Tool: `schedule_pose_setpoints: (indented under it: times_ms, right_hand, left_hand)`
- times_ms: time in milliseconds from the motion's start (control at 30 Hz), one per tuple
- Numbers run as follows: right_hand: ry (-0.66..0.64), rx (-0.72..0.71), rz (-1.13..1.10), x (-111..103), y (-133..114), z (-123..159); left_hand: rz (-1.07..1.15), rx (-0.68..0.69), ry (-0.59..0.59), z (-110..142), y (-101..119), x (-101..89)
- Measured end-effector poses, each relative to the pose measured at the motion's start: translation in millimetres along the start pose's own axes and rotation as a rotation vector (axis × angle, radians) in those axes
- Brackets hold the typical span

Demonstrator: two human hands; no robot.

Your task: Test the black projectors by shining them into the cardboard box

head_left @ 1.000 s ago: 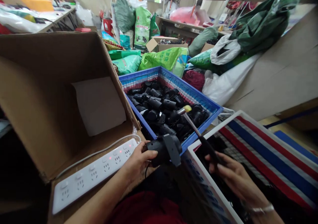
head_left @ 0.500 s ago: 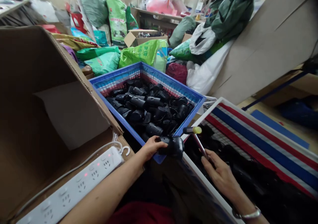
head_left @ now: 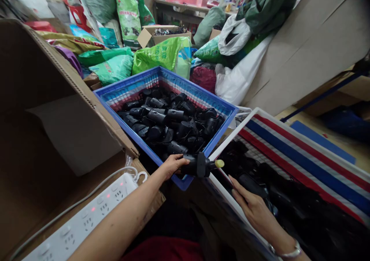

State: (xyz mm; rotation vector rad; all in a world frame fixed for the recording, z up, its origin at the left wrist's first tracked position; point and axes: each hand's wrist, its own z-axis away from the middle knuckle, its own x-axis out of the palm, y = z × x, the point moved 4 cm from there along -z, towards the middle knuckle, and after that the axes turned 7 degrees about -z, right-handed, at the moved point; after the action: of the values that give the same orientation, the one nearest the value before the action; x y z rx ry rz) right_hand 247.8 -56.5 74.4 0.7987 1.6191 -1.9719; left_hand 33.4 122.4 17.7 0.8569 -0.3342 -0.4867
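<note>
My left hand (head_left: 172,167) grips a black plastic part (head_left: 196,165) over the near corner of a blue plastic crate (head_left: 127,81). The crate holds a heap of similar black parts. A tool with a yellow end (head_left: 219,163) lies just right of the gripped part, and its thin shaft runs down into the fingers of my right hand (head_left: 253,213). That hand rests at the white rim of a bin (head_left: 228,137) lined with striped woven cloth and filled with dark items.
An open cardboard box (head_left: 58,79) stands to the left, with a lit white power strip (head_left: 86,218) lying along its near edge. Green and white sacks (head_left: 162,56) are piled behind the crate. A large cardboard sheet (head_left: 303,60) leans at the right.
The view has tilted and shifted. The yellow end of the tool has swung down to the right, closer to the black part. My left hand now holds that part further over the crate's corner.
</note>
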Motion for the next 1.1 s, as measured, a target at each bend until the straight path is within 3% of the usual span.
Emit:
schedule_pose_setpoints:
  times_ms: [133, 300, 467, 667, 733, 833, 933, 1000, 1100]
  right_hand:
    - [-0.08, -0.003, -0.004, -5, -1, -4]
    - [-0.003, 0.008, -0.051, -3, -1, -3]
    - [-0.001, -0.005, -0.022, -1, -1, 3]
    - [0.197, -0.053, -0.051, -14, 0, 8]
    - [0.167, -0.075, -0.032, -11, 0, 6]
    - [0.021, -0.055, 0.017, -5, 0, -2]
    - [-0.044, -0.03, 0.02, -12, -5, -9]
    - [-0.003, -0.055, 0.0, -27, -12, -11]
    - [0.214, -0.049, -0.076, -53, -17, -4]
  left_hand:
    - [-0.018, -0.008, -0.009, -2, -5, -15.4]
    - [-0.02, -0.017, -0.016, -5, -3, -31.1]
    - [0.023, -0.03, -0.067, -11, 3, -20.8]
    - [0.043, -0.04, -0.092, -16, 2, -6.6]
    - [0.026, -0.046, -0.078, -18, 3, -5.9]
    - [0.003, -0.049, -0.057, -20, 4, -6.4]
    - [-0.006, -0.044, -0.042, -21, 4, -6.4]
    - [-0.006, -0.041, -0.033, -22, 4, -5.8]
    - [-0.008, -0.043, -0.02, -22, 4, -5.5]
